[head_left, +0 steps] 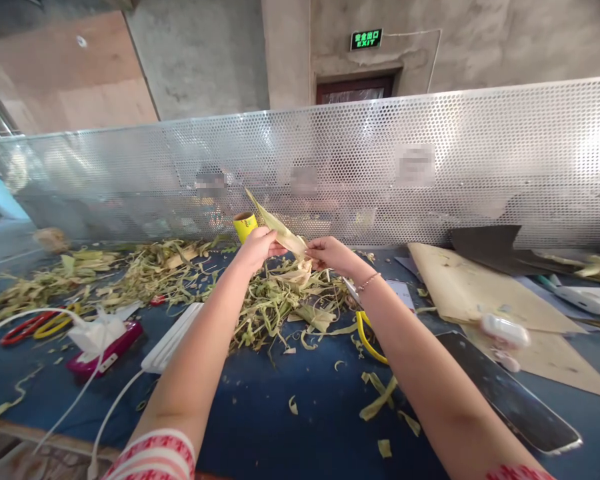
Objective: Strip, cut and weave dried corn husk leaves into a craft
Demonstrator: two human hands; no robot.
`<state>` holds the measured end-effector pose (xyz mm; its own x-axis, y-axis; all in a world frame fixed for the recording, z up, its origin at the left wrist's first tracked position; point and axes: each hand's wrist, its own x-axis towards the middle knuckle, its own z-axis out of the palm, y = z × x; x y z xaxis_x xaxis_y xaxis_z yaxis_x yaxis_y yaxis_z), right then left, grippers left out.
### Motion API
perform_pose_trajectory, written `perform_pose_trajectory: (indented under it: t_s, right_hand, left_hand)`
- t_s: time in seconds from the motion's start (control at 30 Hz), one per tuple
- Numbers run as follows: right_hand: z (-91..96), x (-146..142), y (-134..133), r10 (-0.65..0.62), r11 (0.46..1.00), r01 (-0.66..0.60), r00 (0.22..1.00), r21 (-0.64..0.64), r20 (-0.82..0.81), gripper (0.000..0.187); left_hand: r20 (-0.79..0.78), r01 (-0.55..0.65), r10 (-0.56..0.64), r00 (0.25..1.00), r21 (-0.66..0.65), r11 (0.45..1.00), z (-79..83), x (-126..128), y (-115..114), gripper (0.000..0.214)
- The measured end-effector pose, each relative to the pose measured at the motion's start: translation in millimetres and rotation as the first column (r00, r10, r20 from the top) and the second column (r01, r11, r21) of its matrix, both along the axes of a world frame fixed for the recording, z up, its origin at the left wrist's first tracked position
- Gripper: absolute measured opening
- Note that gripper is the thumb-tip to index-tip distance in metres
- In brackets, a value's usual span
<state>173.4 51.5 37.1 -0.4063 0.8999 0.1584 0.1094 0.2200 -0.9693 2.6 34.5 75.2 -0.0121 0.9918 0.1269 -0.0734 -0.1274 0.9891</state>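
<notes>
Both my hands are raised over a heap of pale green leaf strips (275,303) on the blue table (280,413). My left hand (257,248) and my right hand (330,253) are closed on one long dried leaf (280,230), pinching it between them. The leaf's tip points up and to the left. A thin bracelet sits on my right wrist.
A yellow cup (245,225) stands behind my hands by the perforated metal screen (430,160). Yellow-handled scissors (365,327) lie under my right forearm. Red and yellow scissors (35,325), a pink device with white cables (105,343), a white flat box (173,337), cardboard sheets (470,293) and a dark phone (510,393) lie around.
</notes>
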Motion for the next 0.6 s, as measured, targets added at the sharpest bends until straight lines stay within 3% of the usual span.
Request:
perform_pose_trajectory:
  t_s: [0.13, 0.27, 0.33, 0.43, 0.53, 0.57, 0.6]
  right_hand:
    - [0.6, 1.4, 2.3, -0.126, 0.970, 0.104, 0.988, 0.221, 0.090, 0.014]
    - [6.8, 1.2, -4.9, -0.326, 0.892, 0.265, 0.939, 0.367, 0.114, 0.012]
    - [6.1, -0.3, -6.5, -0.388, 0.855, 0.300, 0.911, 0.424, 0.139, 0.017]
    - [0.9, -6.2, -5.9, -0.439, 0.834, 0.268, 0.853, 0.483, 0.284, 0.022]
    - [1.8, -12.3, -16.0, -0.484, 0.807, 0.201, 0.763, 0.555, 0.429, 0.045]
    - [4.0, -12.2, -23.9, -0.478, 0.800, 0.176, 0.765, 0.573, 0.432, 0.048]
    - [6.3, -10.3, -33.9, -0.418, 0.795, 0.104, 0.807, 0.597, 0.416, 0.048]
  left_hand:
    - [-0.060, -0.024, 0.027, 0.998, 0.044, 0.999, 10.5, -9.1, -6.9, 0.008]
    - [0.002, -0.206, 0.208, 0.978, 0.175, 0.963, 24.5, -34.9, -9.9, 0.014]
    - [0.117, -0.349, 0.329, 0.937, 0.274, 0.896, 32.0, -58.5, -10.3, 0.019]
    - [0.282, -0.555, 0.478, 0.832, 0.403, 0.728, 42.0, -107.2, -15.0, 0.036]
    - [0.410, -0.788, 0.673, 0.616, 0.347, 0.509, 45.6, -161.6, -29.1, 0.046]
    - [0.390, -0.814, 0.717, 0.578, 0.338, 0.472, 44.4, -177.6, -35.5, 0.045]
    - [0.336, -0.811, 0.745, 0.576, 0.347, 0.471, 42.1, -191.2, -42.0, 0.044]
